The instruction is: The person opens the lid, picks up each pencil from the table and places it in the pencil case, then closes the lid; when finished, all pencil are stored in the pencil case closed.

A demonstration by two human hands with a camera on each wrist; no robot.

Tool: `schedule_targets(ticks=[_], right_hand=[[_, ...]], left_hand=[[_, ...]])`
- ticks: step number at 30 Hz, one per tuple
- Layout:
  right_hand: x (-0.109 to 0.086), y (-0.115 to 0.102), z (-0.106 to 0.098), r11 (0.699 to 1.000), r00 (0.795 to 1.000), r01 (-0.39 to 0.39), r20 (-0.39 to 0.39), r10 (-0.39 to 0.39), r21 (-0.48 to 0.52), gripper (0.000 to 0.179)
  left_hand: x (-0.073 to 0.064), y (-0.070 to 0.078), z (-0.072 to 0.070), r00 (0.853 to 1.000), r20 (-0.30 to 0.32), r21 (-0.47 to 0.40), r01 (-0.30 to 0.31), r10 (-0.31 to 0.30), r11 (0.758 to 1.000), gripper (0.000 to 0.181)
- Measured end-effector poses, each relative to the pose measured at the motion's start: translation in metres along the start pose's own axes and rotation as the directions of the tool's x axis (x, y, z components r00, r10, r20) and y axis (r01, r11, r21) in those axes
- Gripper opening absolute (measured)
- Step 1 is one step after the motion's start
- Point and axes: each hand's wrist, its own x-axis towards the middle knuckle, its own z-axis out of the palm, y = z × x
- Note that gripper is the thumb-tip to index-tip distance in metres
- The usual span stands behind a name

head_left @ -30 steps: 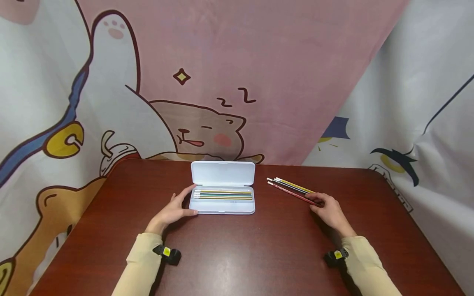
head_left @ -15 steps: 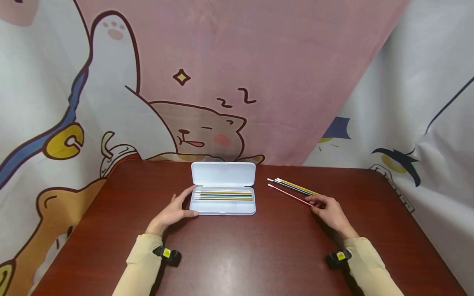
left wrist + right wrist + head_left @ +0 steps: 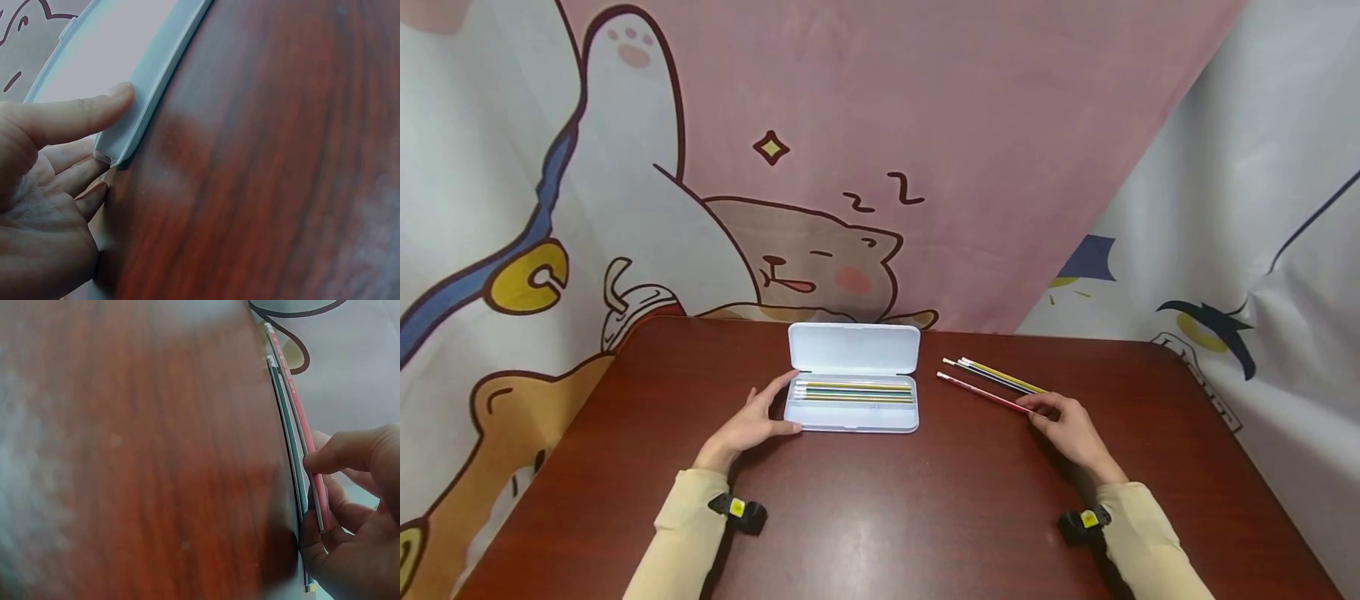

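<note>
"Where is the red pencil [image 3: 981,392]?"

"In the right hand [image 3: 1067,425], pinched toward its far-from-white end. The white tip points leftward and forward from that hand, over the tabletop [image 3: 880,517]."

"And the pencil case [image 3: 850,419]?"

"Between the hands, lid raised, just beside the left hand [image 3: 752,425], which is spread wide, thumb and forefinger touching the case's left end. The right hand is well apart from it."

"So what does the move turn on?"

"Angle, most likely. The case's long axis runs from the left hand toward the right, and the pencils inside [image 3: 853,393] follow it; the red one slants."

"Any others?"

"The loose pencils [image 3: 1000,377], just beyond the red one."
</note>
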Motion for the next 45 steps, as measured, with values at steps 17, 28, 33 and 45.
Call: schedule_targets(ticks=[17, 28, 33, 45], right_hand=[[-0.005, -0.014, 0.000, 0.992, 0.997, 0.074, -0.037, -0.070, 0.099, 0.021], [-0.004, -0.032, 0.005, 0.989, 0.991, 0.120, -0.062, -0.114, 0.088, 0.022], [-0.003, -0.039, 0.007, 0.988, 0.992, 0.120, -0.061, -0.115, 0.101, 0.022], [0.003, -0.068, 0.015, 0.975, 0.990, 0.143, -0.041, -0.138, 0.169, 0.021]], left_hand=[[0.000, -0.001, -0.001, 1.000, 0.009, -0.010, 0.009, -0.009, 1.000, 0.087], [0.002, 0.000, -0.001, 1.000, 0.014, -0.018, -0.006, 0.006, 1.000, 0.087], [0.002, 0.000, -0.001, 1.000, 0.008, -0.005, -0.008, 0.008, 1.000, 0.087], [0.001, 0.000, -0.003, 0.999, 0.013, -0.020, -0.043, 0.043, 0.999, 0.086]])
